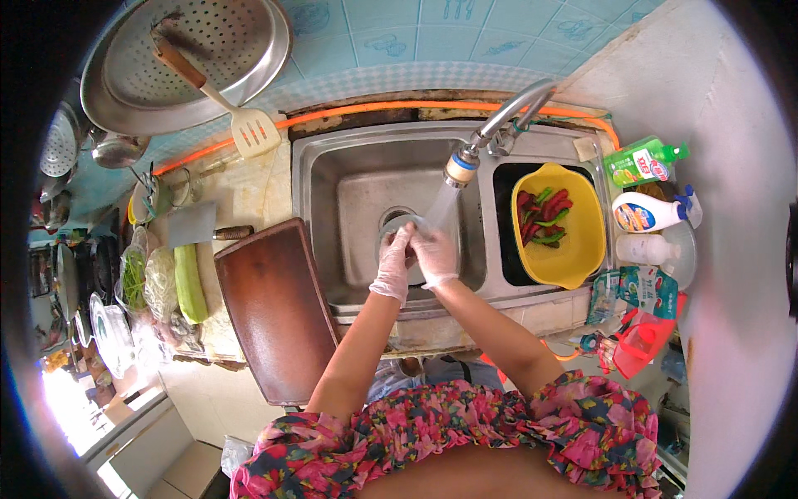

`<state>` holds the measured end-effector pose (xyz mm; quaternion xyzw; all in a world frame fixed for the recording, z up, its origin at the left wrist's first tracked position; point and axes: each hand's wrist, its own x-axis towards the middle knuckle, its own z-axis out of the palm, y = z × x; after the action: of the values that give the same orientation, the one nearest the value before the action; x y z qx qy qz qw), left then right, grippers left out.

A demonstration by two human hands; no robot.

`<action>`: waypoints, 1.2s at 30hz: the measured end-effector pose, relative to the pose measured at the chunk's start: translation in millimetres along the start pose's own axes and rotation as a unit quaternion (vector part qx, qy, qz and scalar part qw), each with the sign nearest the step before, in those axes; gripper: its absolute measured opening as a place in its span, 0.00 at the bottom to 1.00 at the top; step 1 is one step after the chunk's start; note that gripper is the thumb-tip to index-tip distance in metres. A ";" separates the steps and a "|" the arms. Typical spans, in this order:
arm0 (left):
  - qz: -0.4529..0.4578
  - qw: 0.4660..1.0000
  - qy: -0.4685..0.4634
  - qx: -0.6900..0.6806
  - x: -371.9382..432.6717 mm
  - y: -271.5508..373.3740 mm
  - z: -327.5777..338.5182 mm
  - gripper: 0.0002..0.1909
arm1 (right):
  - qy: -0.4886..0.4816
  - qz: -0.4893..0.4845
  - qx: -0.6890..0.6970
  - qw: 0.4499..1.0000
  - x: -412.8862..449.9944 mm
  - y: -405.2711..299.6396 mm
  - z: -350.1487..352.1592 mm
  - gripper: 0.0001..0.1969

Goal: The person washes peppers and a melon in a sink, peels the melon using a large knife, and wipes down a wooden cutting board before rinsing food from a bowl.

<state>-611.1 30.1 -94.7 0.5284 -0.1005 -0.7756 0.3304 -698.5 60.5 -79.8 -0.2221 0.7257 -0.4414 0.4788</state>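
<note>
My left hand (394,259) and my right hand (434,252) wear thin translucent gloves and meet over the large basin of the steel sink (355,187). Their fingertips come together under the stream (444,203) from the faucet head (461,167). Around and beneath the fingers shows part of a round, greyish rim, perhaps a bowl (381,244). Something small and dark lies between the palms, mostly hidden, so what the fingers hold cannot be made out. Behind the hands is the drain (399,214).
A yellow basket (583,249) with red and green peppers (543,215) sits in the smaller basin. To the left are a brown cutting board (274,318), a cleaver (193,224) and a pale green gourd (189,284). Bottles (648,211) line the right side.
</note>
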 end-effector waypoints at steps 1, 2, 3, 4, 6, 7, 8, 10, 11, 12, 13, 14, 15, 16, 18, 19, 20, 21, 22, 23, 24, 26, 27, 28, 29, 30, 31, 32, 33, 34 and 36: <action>0.035 0.999 -0.025 0.031 1.5 -1.0 -6.6 0.15 | -0.006 -0.070 -0.105 0.992 -7.5 -4.3 2.3 0.17; 0.011 0.998 -0.040 -0.052 6.1 0.3 -11.8 0.12 | -0.037 -0.106 -0.058 0.992 -0.6 6.4 4.2 0.16; -0.008 0.996 -0.056 -0.075 7.0 6.7 -27.2 0.13 | -0.104 -0.028 -0.058 0.992 5.7 -3.9 -3.3 0.16; -0.012 0.993 -0.010 -0.115 5.0 13.5 -31.1 0.12 | -0.097 0.011 -0.076 0.992 15.9 -16.1 -13.7 0.16; -0.032 0.973 0.048 -0.225 -1.1 28.4 -27.5 0.14 | -0.084 0.052 -0.093 0.991 42.4 -24.5 -24.7 0.16; -0.034 0.965 0.076 -0.247 -16.6 44.2 -15.7 0.11 | -0.080 0.022 -0.242 0.967 59.7 -18.7 -25.0 0.15; -0.001 0.970 0.004 -0.245 -5.0 39.9 -30.0 0.11 | -0.074 -0.008 -0.385 0.920 71.3 -10.0 -23.7 0.15; 0.024 0.969 -0.042 -0.240 3.4 43.0 -20.5 0.19 | -0.092 -0.096 -0.438 0.889 111.8 60.1 -26.0 0.14; 0.018 0.970 -0.048 -0.237 6.0 43.1 -15.7 0.19 | -0.123 -0.179 -0.489 0.845 126.0 83.0 -26.6 0.14; 0.007 0.966 -0.018 -0.260 2.3 47.2 -38.0 0.20 | -0.147 -0.186 -0.484 0.843 110.0 77.4 -3.0 0.14; -0.007 0.959 0.009 -0.284 -0.4 47.5 -58.9 0.21 | -0.182 -0.194 -0.530 0.805 80.5 58.9 13.9 0.14; 0.013 0.965 0.009 -0.262 -5.4 48.5 -59.4 0.23 | -0.200 -0.200 -0.576 0.767 64.6 42.1 17.7 0.14; 0.015 0.965 0.005 -0.260 -3.9 47.2 -59.9 0.23 | -0.195 -0.202 -0.575 0.768 65.4 39.4 16.4 0.14; -0.002 0.965 -0.029 -0.261 -0.6 44.0 -63.3 0.23 | -0.213 -0.125 -0.497 0.831 67.4 41.2 15.9 0.14; 0.004 0.981 -0.075 -0.179 -1.8 36.4 -60.7 0.22 | -0.238 0.035 -0.320 0.916 73.1 46.1 9.8 0.15; 0.028 0.992 -0.084 -0.094 -8.8 35.7 -50.9 0.20 | -0.243 0.116 -0.223 0.937 76.8 48.9 3.8 0.15; 0.006 0.986 -0.061 -0.155 0.5 29.6 -49.3 0.17 | -0.243 0.194 -0.120 0.943 80.7 51.5 -3.6 0.16; -0.013 0.975 -0.034 -0.218 4.2 26.3 -48.7 0.15 | -0.243 0.193 -0.122 0.943 80.7 46.1 -10.2 0.16; -0.037 0.970 -0.049 -0.235 5.6 23.8 -50.9 0.14 | -0.336 0.210 0.143 0.907 81.7 39.7 -19.3 0.18; -0.064 0.964 -0.062 -0.252 5.0 20.2 -54.0 0.14 | -0.403 0.211 0.396 0.798 81.7 34.1 -26.0 0.20; 0.000 0.980 -0.112 -0.164 -5.5 18.8 -25.2 0.14 | -0.389 0.207 0.397 0.805 76.9 23.0 -39.1 0.20; 0.051 0.977 -0.125 -0.164 5.7 9.7 -33.3 0.14 | -0.422 0.173 0.520 0.722 42.1 -19.5 -25.4 0.24; 0.073 0.975 -0.136 -0.162 12.5 4.1 -32.4 0.15 | -0.425 0.171 0.517 0.723 34.4 -24.1 -23.1 0.24; 0.114 0.955 -0.190 -0.197 15.3 0.4 -32.3 0.16 | -0.389 0.113 0.492 0.771 27.7 -24.3 -21.8 0.23; 0.117 0.947 -0.197 -0.226 18.6 -4.1 -30.7 0.17 | -0.350 0.055 0.464 0.812 21.3 -24.8 -19.7 0.22; 0.116 0.937 -0.207 -0.256 20.2 -8.1 -23.8 0.18 | -0.313 0.043 0.466 0.827 17.1 -23.0 -20.5 0.21; 0.105 0.927 -0.220 -0.285 14.0 -6.3 -3.4 0.19 | -0.302 0.041 0.466 0.831 13.0 -20.4 -26.0 0.21; 0.059 0.924 -0.150 -0.346 5.7 -7.2 18.6 0.16 | -0.221 -0.077 0.285 0.930 8.6 -17.6 -31.3 0.22; 0.015 0.913 -0.077 -0.400 -6.7 -1.7 37.7 0.13 | -0.128 -0.185 0.087 0.970 3.5 -16.4 -33.9 0.23; 0.075 0.934 -0.079 -0.340 9.2 -8.1 19.6 0.09 | -0.103 -0.284 -0.020 0.953 -5.0 -19.0 -21.6 0.27; 0.194 0.955 -0.053 -0.219 41.1 -21.0 -21.5 0.08 | -0.103 -0.421 -0.158 0.887 -27.3 -30.2 -7.2 0.30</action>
<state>-609.8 24.8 -145.4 0.3711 -0.0460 -0.7268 0.5761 -695.8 68.5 -39.3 -0.6235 0.5709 -0.4559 0.2784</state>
